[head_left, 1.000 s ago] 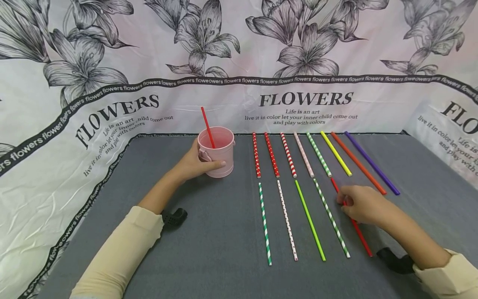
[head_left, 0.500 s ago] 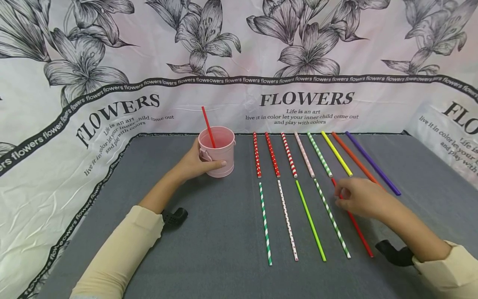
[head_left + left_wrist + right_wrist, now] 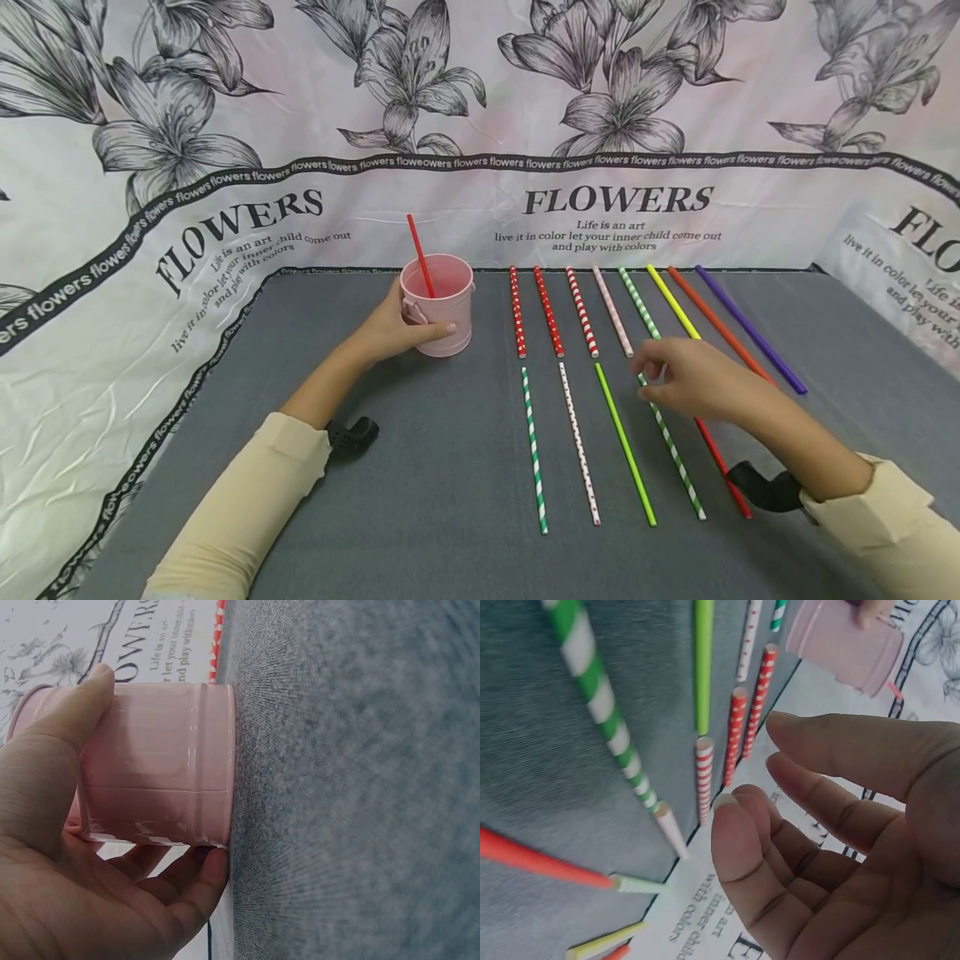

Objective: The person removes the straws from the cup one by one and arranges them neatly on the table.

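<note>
From the head view, the left hand (image 3: 390, 329) grips the pink cup (image 3: 438, 304) holding one red straw (image 3: 420, 254); eight straws lie in the far row, five in the near. The right hand (image 3: 693, 379) hovers over the green-striped straw (image 3: 675, 454), fingers apart and empty, and a careless sweep could knock neighbours askew. At the left wrist, fingers (image 3: 82, 712) wrap the cup (image 3: 161, 765) on the counter (image 3: 360, 787). At the right wrist, loosely spread fingers (image 3: 742, 855) hold nothing.

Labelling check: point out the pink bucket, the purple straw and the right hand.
pink bucket (image 3: 450, 312): head view, front wall below the rim.
purple straw (image 3: 750, 330): head view, middle of its length.
right hand (image 3: 693, 379): head view, back of the hand.
</note>
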`<state>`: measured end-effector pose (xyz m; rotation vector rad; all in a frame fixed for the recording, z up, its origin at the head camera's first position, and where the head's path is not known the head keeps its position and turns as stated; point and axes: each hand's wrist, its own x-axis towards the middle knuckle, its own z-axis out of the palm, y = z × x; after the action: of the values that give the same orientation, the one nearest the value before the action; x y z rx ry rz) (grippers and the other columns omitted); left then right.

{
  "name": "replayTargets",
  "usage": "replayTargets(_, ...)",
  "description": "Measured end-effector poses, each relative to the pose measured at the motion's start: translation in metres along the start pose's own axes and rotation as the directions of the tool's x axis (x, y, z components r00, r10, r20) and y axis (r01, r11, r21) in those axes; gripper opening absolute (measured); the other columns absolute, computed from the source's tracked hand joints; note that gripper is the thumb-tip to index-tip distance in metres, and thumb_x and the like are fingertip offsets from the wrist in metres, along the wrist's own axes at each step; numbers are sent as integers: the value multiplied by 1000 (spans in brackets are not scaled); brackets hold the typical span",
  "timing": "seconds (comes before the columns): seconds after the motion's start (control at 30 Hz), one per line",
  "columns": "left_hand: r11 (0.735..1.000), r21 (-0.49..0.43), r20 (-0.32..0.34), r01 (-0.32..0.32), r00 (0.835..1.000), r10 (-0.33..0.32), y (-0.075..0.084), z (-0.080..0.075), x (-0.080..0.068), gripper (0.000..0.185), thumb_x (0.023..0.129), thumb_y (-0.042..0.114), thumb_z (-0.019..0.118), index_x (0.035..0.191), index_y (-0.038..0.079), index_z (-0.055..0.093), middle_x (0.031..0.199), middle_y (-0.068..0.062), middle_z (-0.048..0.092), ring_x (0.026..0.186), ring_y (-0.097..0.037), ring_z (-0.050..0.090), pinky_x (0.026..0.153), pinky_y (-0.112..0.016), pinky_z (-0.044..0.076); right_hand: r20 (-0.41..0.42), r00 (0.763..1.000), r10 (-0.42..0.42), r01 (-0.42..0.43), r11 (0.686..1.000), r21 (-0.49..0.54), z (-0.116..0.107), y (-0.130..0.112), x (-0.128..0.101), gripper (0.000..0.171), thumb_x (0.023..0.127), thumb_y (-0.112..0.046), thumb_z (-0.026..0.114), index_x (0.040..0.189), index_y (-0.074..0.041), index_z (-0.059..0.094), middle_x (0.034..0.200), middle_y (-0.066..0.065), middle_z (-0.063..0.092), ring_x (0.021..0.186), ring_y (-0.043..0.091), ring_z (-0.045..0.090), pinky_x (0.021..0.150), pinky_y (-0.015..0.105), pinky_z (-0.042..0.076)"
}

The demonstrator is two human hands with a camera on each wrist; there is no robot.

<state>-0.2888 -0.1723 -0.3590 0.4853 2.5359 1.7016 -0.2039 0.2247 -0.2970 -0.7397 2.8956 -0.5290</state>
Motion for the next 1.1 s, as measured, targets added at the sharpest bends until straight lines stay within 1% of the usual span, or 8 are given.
replayTargets(0.07, 1000, -5, 2, 11, 1000, -11, 3, 0, -1, 98, 82, 20, 82, 155, 14, 17, 147, -13, 40, 133, -33, 40, 107, -57, 38, -5, 1000, -11, 11, 1000, 18, -2, -5, 5, 20, 83, -5, 77, 101, -6, 69, 84, 0, 58, 70, 16, 52, 59, 34, 44)
replayTargets(0.3, 999, 9, 15, 38, 999, -38, 36, 1, -18, 94, 85, 14, 78, 155, 6, 16, 147, -18, 39, 134, -36, 39, 108, -57, 37, -70, 996, -58, 61, 997, 47, -7, -22, 31, 15, 85, 3, 67, 97, -5, 71, 79, -2, 60, 71, 17, 53, 62, 36, 46)
replayTargets(0.43, 999, 4, 13, 38, 999, -38, 39, 1, -20, 94, 84, 14, 78, 155, 6, 16, 147, -18, 39, 134, -36, 39, 108, -56, 37, -111, 989, -101, 106, 994, 37, -8, -34, 49, 18, 86, 7, 63, 95, -5, 71, 79, -1, 63, 73, 19, 55, 66, 38, 48)
replayTargets(0.6, 999, 4, 12, 33, 999, -33, 39, 1, -20, 93, 84, 14, 79, 154, 6, 18, 146, -18, 40, 133, -36, 40, 106, -56, 39, -136, 977, -164, 171, 984, 46, -12, -54, 73, 20, 86, 10, 61, 96, -3, 72, 87, 4, 69, 78, 20, 61, 73, 41, 52)
replayTargets(0.7, 999, 3, 14, 38, 999, -38, 40, 0, -20, 93, 84, 14, 78, 154, 6, 17, 146, -17, 40, 133, -35, 40, 106, -56, 39, -136, 974, -179, 192, 978, 85, -16, -66, 89, 19, 86, 10, 61, 96, -1, 72, 91, 7, 71, 81, 22, 64, 76, 41, 53)
replayTargets(0.9, 998, -6, 22, 54, 998, -54, 39, 0, -18, 95, 84, 16, 79, 155, 7, 16, 148, -16, 38, 134, -33, 39, 106, -55, 39, -86, 984, -158, 170, 972, 160, -24, -91, 118, 19, 87, 7, 59, 99, -1, 72, 97, 10, 71, 90, 25, 64, 81, 41, 52)
replayTargets(1.0, 998, -14, 16, 55, 998, -55, 27, 0, -11, 98, 83, 18, 80, 156, 10, 16, 148, -15, 39, 134, -33, 39, 107, -55, 39, -92, 982, -167, 181, 968, 172, -24, -103, 132, 20, 86, 7, 60, 99, -1, 73, 97, 11, 71, 92, 25, 64, 84, 40, 53)
replayTargets(1.1, 999, -20, 8, 45, 999, -45, 12, 0, -4, 100, 82, 22, 83, 156, 14, 16, 148, -12, 39, 134, -32, 39, 107, -55, 39, -104, 978, -178, 195, 964, 179, -22, -115, 144, 20, 85, 6, 61, 99, 0, 74, 96, 11, 71, 92, 25, 64, 83, 39, 53)
